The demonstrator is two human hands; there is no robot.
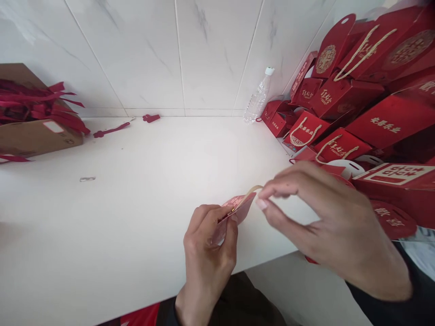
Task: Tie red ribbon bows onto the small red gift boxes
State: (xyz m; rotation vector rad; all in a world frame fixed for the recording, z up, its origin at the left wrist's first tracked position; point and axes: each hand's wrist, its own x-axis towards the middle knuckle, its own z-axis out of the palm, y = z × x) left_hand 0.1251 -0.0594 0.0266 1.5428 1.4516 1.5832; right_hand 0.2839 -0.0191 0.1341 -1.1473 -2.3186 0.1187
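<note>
Near the table's front edge, my left hand (209, 246) is closed on a small red paper gift box (245, 210), gripping it between thumb and fingers. Its near side looks plain and dull pink, while the far side carries a pale printed pattern; much of it is hidden by my fingers. A pale gold ribbon (252, 189) rises from its top edge beside a tiny gold-coloured spot. Just to the right, my right hand (326, 226) pinches the ribbon's upper end between thumb and forefinger. The fingertips hide that end.
Red gift boxes (340, 102), some with cord handles, are piled on the right. A clear plastic bottle (257, 99) stands by the tiled wall. At left is a cardboard box (50, 138) of dark red ribbons; a red strap (112, 130) and small red piece (151, 118) lie nearby.
</note>
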